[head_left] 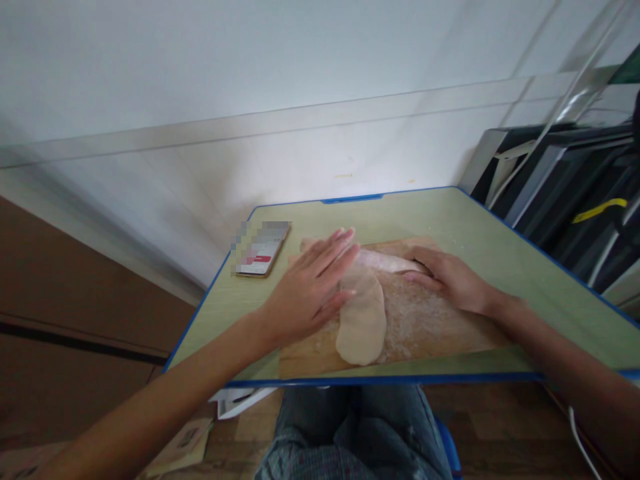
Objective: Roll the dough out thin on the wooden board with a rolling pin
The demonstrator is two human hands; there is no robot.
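Observation:
A flattened oblong piece of dough (pixel 363 323) lies lengthwise on a floured wooden board (pixel 440 333). Across its far end rests a pale, flour-dusted rolling pin (pixel 387 261). My right hand (pixel 447 277) is closed around the pin's right end, thumb on the near side. My left hand (pixel 315 283) has its fingers stretched out above the dough's left side, near the pin's left part; that end is hidden behind the fingers, so whether the palm touches it cannot be made out.
The board sits on a light green table (pixel 400 213) with a blue rim. A phone (pixel 263 250) lies at the table's left, its screen lit. A white wall stands behind. Dark flat panels (pixel 565 173) and a white cable lean at the right. My knees are under the near edge.

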